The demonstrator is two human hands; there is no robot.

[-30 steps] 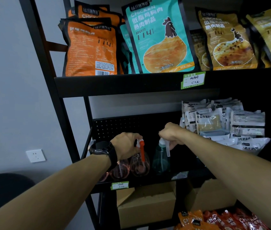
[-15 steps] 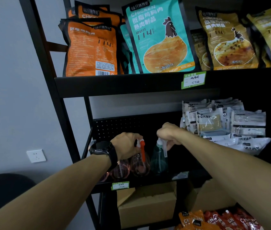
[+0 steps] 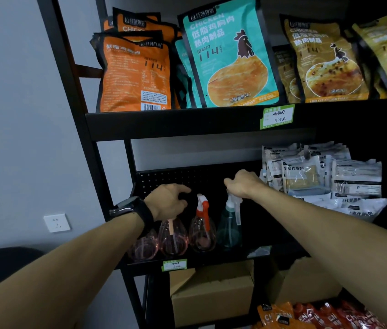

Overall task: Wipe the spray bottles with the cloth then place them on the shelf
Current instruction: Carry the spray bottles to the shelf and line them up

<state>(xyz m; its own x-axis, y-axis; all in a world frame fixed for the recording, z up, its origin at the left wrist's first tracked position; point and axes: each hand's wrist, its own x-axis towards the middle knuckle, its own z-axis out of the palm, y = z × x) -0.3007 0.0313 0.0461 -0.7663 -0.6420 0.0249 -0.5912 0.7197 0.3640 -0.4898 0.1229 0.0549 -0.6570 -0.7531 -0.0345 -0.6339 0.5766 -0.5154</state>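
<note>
On the middle shelf point(image 3: 211, 261), four spray bottles stood in a row near its left front edge. The left hand point(image 3: 167, 201), a watch point(image 3: 130, 207) on its wrist, hovered over the second pink bottle point(image 3: 172, 241) with fingers loosely curled, grasping nothing that could be seen. Just to the right stood the pink bottle with the red trigger point(image 3: 202, 230), untouched. The right hand point(image 3: 242, 182) was clenched around the white head of the teal bottle point(image 3: 229, 230), which stood upright beside it. White packets point(image 3: 318, 176) filled the shelf's right end.
</note>
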